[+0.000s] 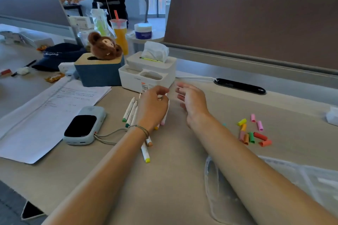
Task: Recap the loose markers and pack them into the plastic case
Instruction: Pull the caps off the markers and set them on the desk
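the left hand [152, 105] curls around a marker above the loose markers [130, 110] while the right hand [192, 101], relaxed and empty, should fetch a matching cap [253, 134] from the tabletop [173, 179] beside the plastic case [292, 175].

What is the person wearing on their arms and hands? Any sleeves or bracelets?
No sleeves show: both forearms are bare right down to the bottom edge of the picture. The left hand has a thin cord bracelet around its wrist, greyish-green, looped in a couple of strands. The right hand and its wrist have nothing on them. No rings, watch or gloves can be seen on either hand.
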### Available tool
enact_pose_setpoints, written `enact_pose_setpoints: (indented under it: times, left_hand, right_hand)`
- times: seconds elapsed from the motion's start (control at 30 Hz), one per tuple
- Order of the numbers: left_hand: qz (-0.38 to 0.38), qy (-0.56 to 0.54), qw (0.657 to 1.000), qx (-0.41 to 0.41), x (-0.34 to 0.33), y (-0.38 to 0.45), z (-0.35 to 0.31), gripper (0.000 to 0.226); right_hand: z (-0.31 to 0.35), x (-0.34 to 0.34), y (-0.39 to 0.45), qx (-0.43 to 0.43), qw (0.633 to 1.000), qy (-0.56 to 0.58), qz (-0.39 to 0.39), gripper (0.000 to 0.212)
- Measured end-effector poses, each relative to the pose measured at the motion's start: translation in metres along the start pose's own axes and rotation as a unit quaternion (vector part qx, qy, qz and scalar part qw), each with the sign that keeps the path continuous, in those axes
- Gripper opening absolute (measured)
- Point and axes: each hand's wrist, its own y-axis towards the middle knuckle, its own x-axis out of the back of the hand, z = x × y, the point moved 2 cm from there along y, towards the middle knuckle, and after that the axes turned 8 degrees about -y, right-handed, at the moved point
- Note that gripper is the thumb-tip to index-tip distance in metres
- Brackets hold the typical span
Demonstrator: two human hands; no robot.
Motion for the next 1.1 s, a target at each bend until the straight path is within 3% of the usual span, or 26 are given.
enact_pose_setpoints:
  times: [0.23,0.4,0.57,0.67,0.73,0.77,0.83,0.93,1.0,1.03,1.1]
  left_hand:
    - [0.114,0.16,0.977,-0.078,-0.048,-0.001,-0.014,0.02]
    - [0.142,0.274,0.944,-0.116,-0.074,0.002,-0.019,0.033]
    - [0.155,0.274,0.939,-0.136,-0.084,0.006,-0.012,0.021]
    - [0.127,0.184,0.971,-0.087,-0.083,0.007,-0.013,0.022]
    - [0.127,-0.014,0.991,0.035,-0.081,0.005,-0.02,0.019]
    - [0.14,-0.141,0.973,0.114,-0.081,0.004,-0.023,0.021]
    - [0.172,-0.34,0.895,0.233,-0.079,-0.004,-0.034,0.028]
    - [0.181,-0.481,0.797,0.318,-0.072,-0.013,-0.042,0.025]
    - [0.17,-0.517,0.76,0.357,-0.07,-0.016,-0.042,0.022]
    - [0.171,-0.514,0.757,0.365,-0.07,-0.017,-0.041,0.023]
    - [0.192,-0.473,0.781,0.359,-0.072,-0.018,-0.04,0.027]
  right_hand:
    - [0.03,0.09,0.001,0.019,0.99,-0.14,-0.011,0.03]
    - [0.033,0.127,-0.003,0.03,0.969,-0.245,0.013,0.025]
    - [0.019,0.137,0.0,0.088,0.901,-0.42,0.065,0.013]
    - [0.008,0.136,-0.001,0.103,0.83,-0.538,0.104,0.012]
    - [0.004,0.135,-0.003,0.12,0.797,-0.579,0.122,0.015]
    - [0.003,0.134,-0.005,0.136,0.78,-0.597,0.127,0.016]
    - [0.0,0.133,-0.007,0.169,0.749,-0.627,0.131,0.014]
    - [-0.005,0.13,-0.007,0.197,0.723,-0.649,0.13,0.011]
    - [-0.008,0.129,-0.004,0.208,0.722,-0.648,0.124,0.008]
    - [-0.01,0.129,-0.001,0.208,0.737,-0.633,0.118,0.007]
    - [-0.008,0.134,0.002,0.191,0.806,-0.551,0.101,0.004]
